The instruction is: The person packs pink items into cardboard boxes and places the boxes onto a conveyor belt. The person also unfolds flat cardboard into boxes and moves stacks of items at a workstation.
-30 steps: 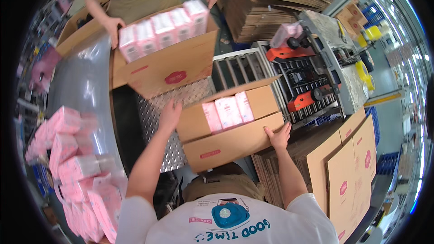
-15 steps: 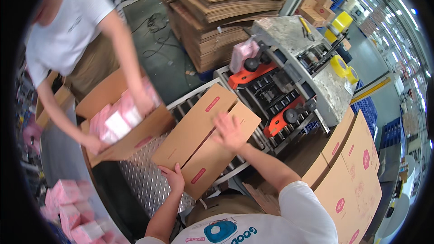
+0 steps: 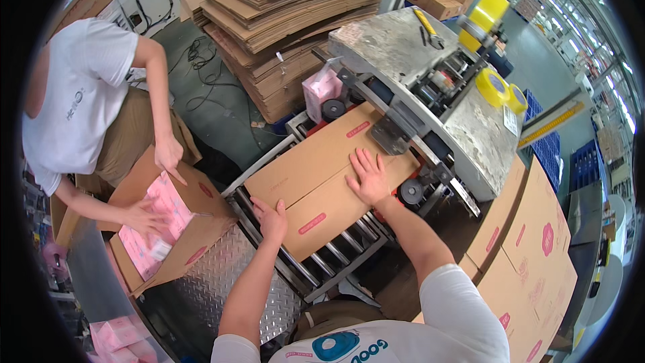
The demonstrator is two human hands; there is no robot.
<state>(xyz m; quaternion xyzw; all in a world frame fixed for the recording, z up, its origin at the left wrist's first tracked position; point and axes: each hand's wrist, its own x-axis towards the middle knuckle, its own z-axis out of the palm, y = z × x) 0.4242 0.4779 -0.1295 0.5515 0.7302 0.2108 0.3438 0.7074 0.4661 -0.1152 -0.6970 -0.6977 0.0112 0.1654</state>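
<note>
On the rollers: a closed brown box [image 3: 316, 195] lies flat on the metal rollers [image 3: 336, 255], directly under both hands, its far right end beneath the front of the taping machine [image 3: 430, 87].
Left hand: this hand [image 3: 270, 222] is at the box's left end, half open, thumb apart from the fingers, touching the edge without closing round it.
Right hand: palm down on the top flaps by the seam, this hand [image 3: 369, 178] has its fingers spread and grips nothing.
In the way: the machine's dark plate [image 3: 390, 136] sits over the far part of the box; a black wheel [image 3: 410, 192] stands just beside its right end.
Across the way: a co-worker's hands [image 3: 149, 220] are at an open box [image 3: 195, 249] of pink packs [image 3: 176, 208].
Round about: flat cardboard [image 3: 289, 20] is piled behind, yellow tape rolls [image 3: 492, 87] on the machine.
Printing: red rounded marks with pale lettering show on the flaps; teal lettering crosses the shirt [image 3: 403, 346].
</note>
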